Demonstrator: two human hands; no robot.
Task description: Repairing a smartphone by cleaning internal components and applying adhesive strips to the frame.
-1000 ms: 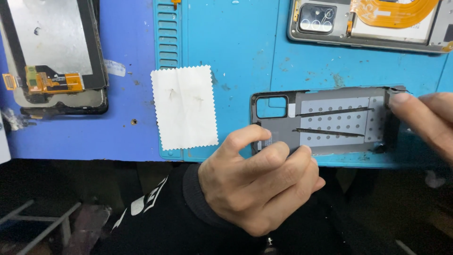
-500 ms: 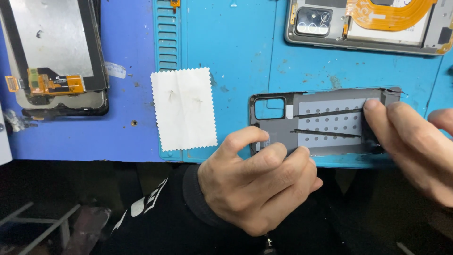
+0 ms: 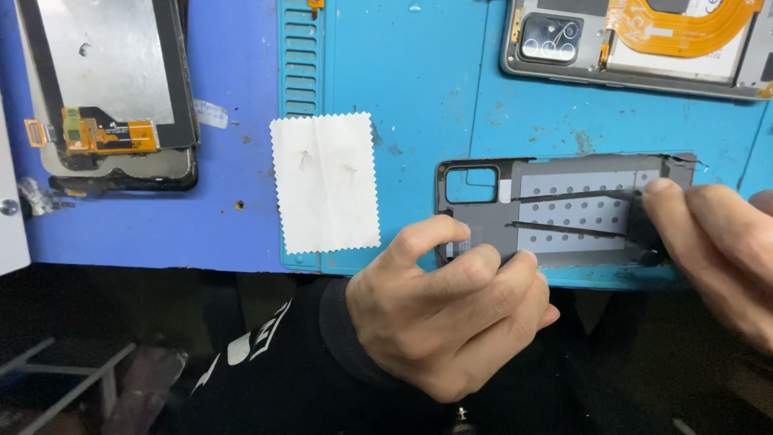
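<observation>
Here, your left hand (image 3: 447,318) pinches the grey phone back cover (image 3: 564,211) at its near-left edge, at the blue mat's (image 3: 419,72) five o'clock. Your right hand (image 3: 713,250) presses its right end, perhaps over tweezers (image 3: 576,196). It looks thin, light and flexible: hold the edges. Free room lies toward twelve o'clock.

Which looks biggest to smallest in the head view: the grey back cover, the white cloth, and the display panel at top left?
1. Grey back cover, though hands hide part of it.
2. Display panel, cut off by the frame's edge.
3. White cloth.
</observation>
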